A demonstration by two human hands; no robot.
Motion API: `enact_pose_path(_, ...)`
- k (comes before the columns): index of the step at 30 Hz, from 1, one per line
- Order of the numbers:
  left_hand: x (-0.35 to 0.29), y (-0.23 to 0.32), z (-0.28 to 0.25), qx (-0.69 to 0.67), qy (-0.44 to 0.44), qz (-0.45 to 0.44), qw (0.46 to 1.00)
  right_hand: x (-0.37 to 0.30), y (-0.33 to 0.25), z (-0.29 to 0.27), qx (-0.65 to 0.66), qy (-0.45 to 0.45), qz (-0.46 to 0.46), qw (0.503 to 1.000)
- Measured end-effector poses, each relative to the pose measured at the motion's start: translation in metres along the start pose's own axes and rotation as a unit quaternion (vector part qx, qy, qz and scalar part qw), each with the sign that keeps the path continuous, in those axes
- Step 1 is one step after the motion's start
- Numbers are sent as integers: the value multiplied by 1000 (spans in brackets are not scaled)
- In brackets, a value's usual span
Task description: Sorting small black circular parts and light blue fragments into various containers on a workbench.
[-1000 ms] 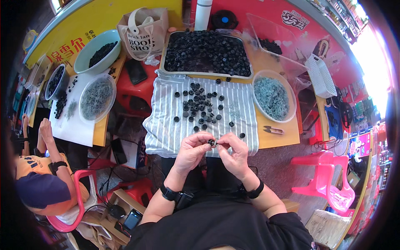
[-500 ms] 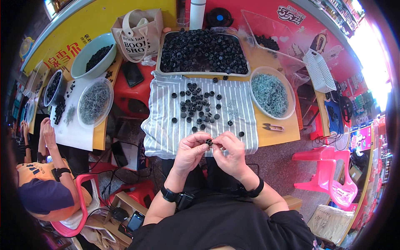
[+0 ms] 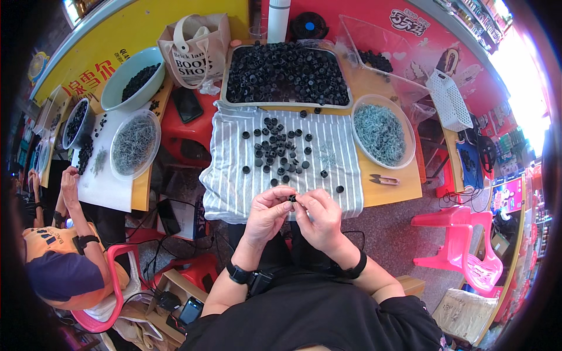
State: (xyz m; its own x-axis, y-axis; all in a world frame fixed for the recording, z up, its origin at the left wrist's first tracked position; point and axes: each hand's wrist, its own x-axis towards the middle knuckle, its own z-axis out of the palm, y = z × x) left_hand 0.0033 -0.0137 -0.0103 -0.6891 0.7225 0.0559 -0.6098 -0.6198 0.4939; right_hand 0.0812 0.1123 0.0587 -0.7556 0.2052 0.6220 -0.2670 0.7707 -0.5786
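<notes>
Between the fingertips of my two hands is a small round black plastic cap [image 3: 292, 198], held over the near edge of a grey striped cloth [image 3: 234, 193]. My left hand [image 3: 268, 214] pinches it from the left. The fingers of my right hand [image 3: 319, 216] close on its right side; whether they also hold a tiny part cannot be made out. Ahead on the cloth lie several loose black caps [image 3: 275, 146], next to a small scatter of thin clear-grey pieces [image 3: 328, 155]. Beyond them stands a white-rimmed tray [image 3: 287, 106] heaped with black caps.
On the right are a tub [image 3: 414, 137] of thin greenish pieces and thread snips [image 3: 384, 180]. A canvas bag [image 3: 196, 47], a phone [image 3: 187, 105] and a white bottle [image 3: 278, 20] stand around the tray. At left a co-worker [image 3: 70, 257] sits by another table with bowls. A pink chair [image 3: 456, 234] is at right.
My right hand has shifted slightly left and its fingers have drawn closer around the black cap. My left hand stays nearly still. The co-worker's hand has moved a little.
</notes>
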Motion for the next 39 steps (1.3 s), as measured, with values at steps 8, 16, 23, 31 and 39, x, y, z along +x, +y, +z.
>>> enact_pose_path(8,0,0,-1,-13,5,-5,1000,-4,-3,2,41,9,49,998)
enact_pose_path(16,-1,1,0,-27,4,-14,1000,-2,-4,-3,64,10,78,995)
enact_pose_path(23,0,1,1,-17,7,-13,1000,-1,-2,-1,31,11,39,999)
enact_pose_path(31,-1,2,1,-14,11,-19,1000,2,-2,-1,22,9,28,999)
enact_pose_path(39,-2,2,-1,-3,12,-18,1000,0,-1,0,59,12,47,997)
